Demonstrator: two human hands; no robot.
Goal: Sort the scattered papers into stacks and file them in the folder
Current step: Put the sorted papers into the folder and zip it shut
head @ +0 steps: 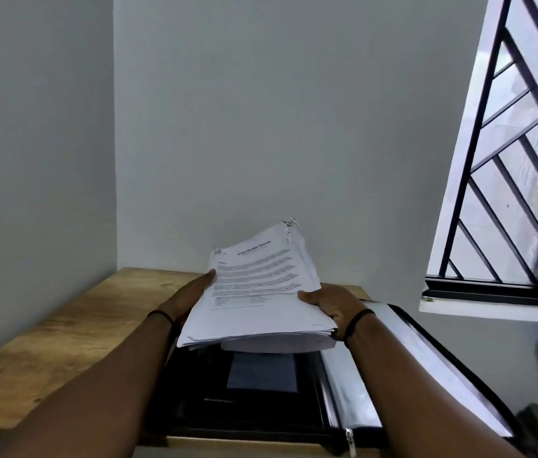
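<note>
Right now both hands grip one thick stack of printed papers (257, 292), holding it in the air above an open black zip folder (261, 401). The left hand (191, 292) takes the stack's left edge, thumb lying on the top sheet near its upper left corner and fingers hidden underneath. The right hand (330, 305) takes the lower right corner, thumb pressed on the top sheet and fingers curled under the pile. Each wrist wears a thin black band. The stack tilts, its far end raised toward the wall, and the far right corner is crumpled and torn. The top sheet carries a bold heading and blocks of text, too blurred to read. Directly below the hands, the folder lies open on a wooden table (62, 325), its black inner panel showing a grey pocket (261, 371) just beneath the near edge of the stack. To the right of the right hand, the folder's other half spreads out with clear plastic sleeves (393, 358), and a metal zip pull (349, 441) hangs at its near edge. Farther right of that hand stands a window with a black diagonal grille (509, 160).
</note>
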